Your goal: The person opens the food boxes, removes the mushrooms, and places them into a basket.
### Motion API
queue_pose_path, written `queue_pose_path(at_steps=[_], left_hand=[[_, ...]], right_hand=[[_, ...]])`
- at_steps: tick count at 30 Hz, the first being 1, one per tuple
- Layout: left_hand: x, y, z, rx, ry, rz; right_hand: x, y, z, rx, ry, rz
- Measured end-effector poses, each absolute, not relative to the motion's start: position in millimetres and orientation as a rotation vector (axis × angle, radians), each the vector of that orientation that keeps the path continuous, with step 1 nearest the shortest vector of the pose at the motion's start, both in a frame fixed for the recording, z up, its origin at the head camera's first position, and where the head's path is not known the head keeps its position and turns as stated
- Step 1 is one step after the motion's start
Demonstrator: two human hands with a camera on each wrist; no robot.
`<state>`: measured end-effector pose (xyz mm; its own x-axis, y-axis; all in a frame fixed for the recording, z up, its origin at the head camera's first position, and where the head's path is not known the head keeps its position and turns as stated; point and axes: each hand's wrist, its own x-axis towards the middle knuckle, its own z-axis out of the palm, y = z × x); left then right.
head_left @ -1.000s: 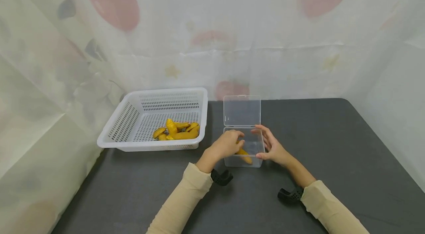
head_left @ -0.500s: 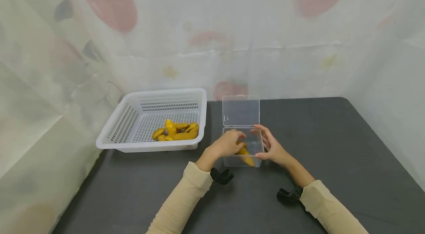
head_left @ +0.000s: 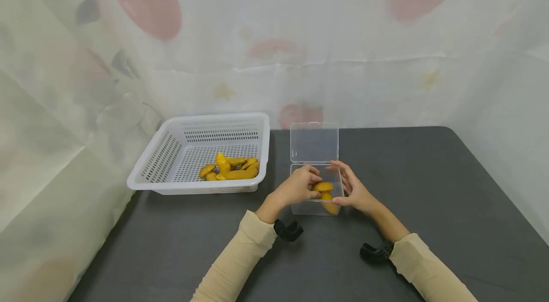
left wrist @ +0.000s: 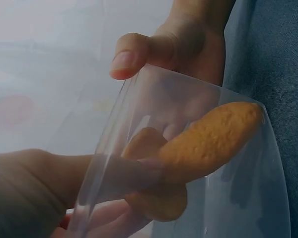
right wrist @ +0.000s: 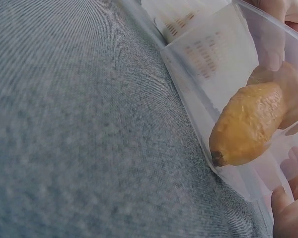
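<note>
In the head view a clear plastic box (head_left: 302, 208) stands on the dark table, its hinged lid (head_left: 314, 142) raised at the back. My left hand (head_left: 295, 186) reaches inside and pinches a yellow mushroom (head_left: 322, 186) between thumb and fingers. Beside the mushroom lies a longer, bumpy yellow-brown piece (left wrist: 213, 139), seen through the box wall in the left wrist view; its dark tip shows in the right wrist view. My right hand (head_left: 355, 192) grips the box by its right side, thumb at the front rim and fingers toward the back.
Left of the box sits a white perforated basket (head_left: 193, 186). Several yellow pieces (head_left: 240, 175) are gathered in its front right corner. A patterned curtain (head_left: 274, 16) hangs behind the table (head_left: 407, 173).
My left hand has shifted slightly right within the box, and the mushroom's cap now shows. The longer piece appears farther right. My right hand keeps its grip on the box.
</note>
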<state>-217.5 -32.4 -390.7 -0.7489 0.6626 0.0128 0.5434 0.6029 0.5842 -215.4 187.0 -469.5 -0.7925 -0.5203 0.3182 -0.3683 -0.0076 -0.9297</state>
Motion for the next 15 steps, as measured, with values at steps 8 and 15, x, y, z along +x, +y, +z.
queue_pose_path(at_steps=[8,15], left_hand=[[-217.5,-29.4,-396.2,1.057,2.679,0.83],[-216.3,-27.1,-399.5,1.02,2.703,0.87]], right_hand=[[-215.7,186.8,-469.8,-0.97,2.102,-1.947],[-215.7,187.0,-469.2,-0.97,2.114,-1.935]])
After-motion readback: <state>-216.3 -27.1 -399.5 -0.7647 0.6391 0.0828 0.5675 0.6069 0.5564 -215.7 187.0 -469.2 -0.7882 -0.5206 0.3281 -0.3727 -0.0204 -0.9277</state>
